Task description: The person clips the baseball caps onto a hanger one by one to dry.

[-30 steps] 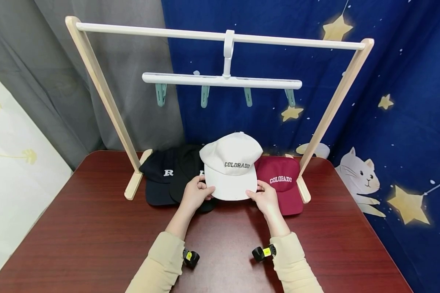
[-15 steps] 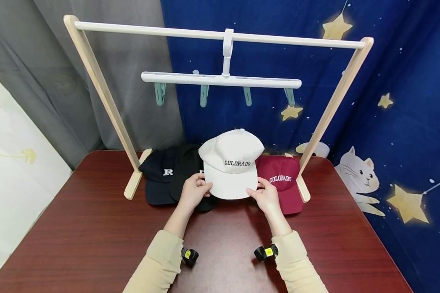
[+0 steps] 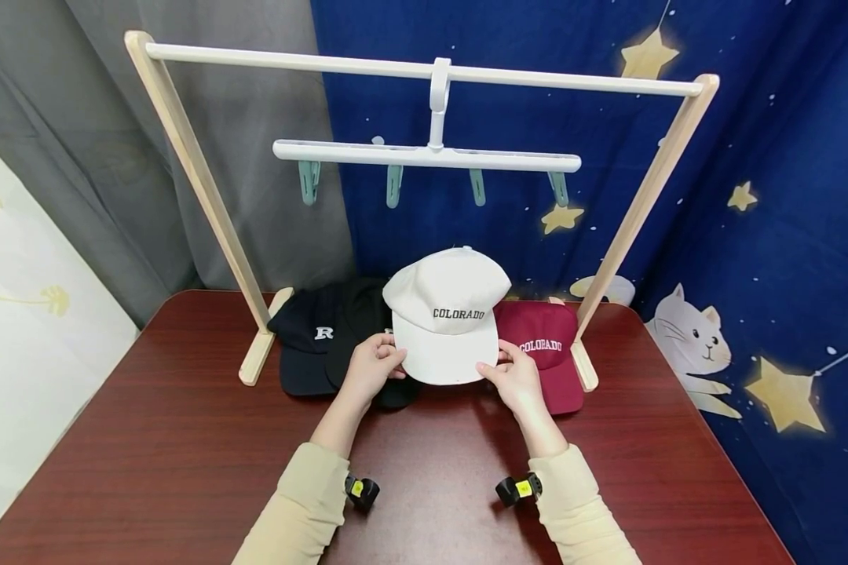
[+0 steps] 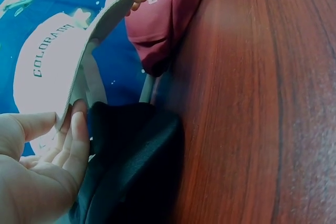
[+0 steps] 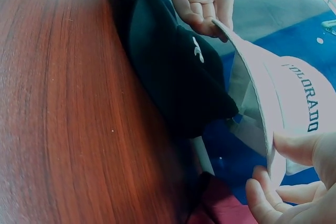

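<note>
Above the table [image 3: 424,486], near its back edge, a white cap [image 3: 452,302] is held up by two hands. The left side of its brim is pinched by the left hand [image 3: 373,367], and the right side is pinched by the right hand [image 3: 516,378]. On both hands, the thumb is pressed on top and fingers are tucked under the brim. "COLORADO" is written in dark letters on the cap's front. By the left hand, a dark blue cap [image 3: 307,365] is partly covered by a black cap [image 3: 356,314]. By the right hand, a red cap [image 3: 551,357] is seen on the table. Higher up, a white hanger [image 3: 424,155] with green clips [image 3: 393,187] is hung from a rack [image 3: 325,63].
</note>
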`<action>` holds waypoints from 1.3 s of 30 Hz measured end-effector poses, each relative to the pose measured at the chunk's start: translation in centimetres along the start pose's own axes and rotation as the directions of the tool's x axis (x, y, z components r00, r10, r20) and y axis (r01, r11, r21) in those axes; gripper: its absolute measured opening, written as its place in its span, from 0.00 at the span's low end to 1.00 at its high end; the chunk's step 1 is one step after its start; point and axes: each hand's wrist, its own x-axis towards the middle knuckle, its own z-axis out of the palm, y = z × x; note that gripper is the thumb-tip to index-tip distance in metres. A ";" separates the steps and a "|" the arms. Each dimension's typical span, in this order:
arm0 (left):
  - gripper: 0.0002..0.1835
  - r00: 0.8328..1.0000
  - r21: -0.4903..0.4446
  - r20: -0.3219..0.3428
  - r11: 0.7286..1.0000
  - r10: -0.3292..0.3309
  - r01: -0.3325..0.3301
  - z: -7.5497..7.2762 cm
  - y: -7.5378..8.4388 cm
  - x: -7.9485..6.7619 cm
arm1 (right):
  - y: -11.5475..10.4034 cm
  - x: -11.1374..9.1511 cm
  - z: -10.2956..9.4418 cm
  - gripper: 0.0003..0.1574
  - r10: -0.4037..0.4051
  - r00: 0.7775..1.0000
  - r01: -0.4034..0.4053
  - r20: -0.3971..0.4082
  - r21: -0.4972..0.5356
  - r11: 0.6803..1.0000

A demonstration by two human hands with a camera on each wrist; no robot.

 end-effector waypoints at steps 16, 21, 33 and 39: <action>0.15 0.997 -0.086 0.074 0.996 0.007 0.000 -0.7 0.2 0.6 | -1.4 0.3 -0.8 0.37 -0.037 0.999 0.037 0.007 -0.056 0.998; 0.15 0.996 -0.133 0.088 0.991 0.001 0.011 -0.8 0.5 0.7 | -1.5 0.6 -1.0 0.38 -0.061 0.998 0.062 0.014 -0.076 0.995; 0.13 0.994 -0.172 0.111 0.985 -0.001 0.020 -1.0 1.3 0.8 | -2.1 1.0 -1.1 0.38 -0.084 0.996 0.086 0.024 -0.114 0.990; 0.13 0.992 -0.168 0.123 0.986 0.005 0.016 -1.2 1.3 1.0 | -2.6 1.1 -1.2 0.38 -0.098 0.995 0.101 0.026 -0.130 0.986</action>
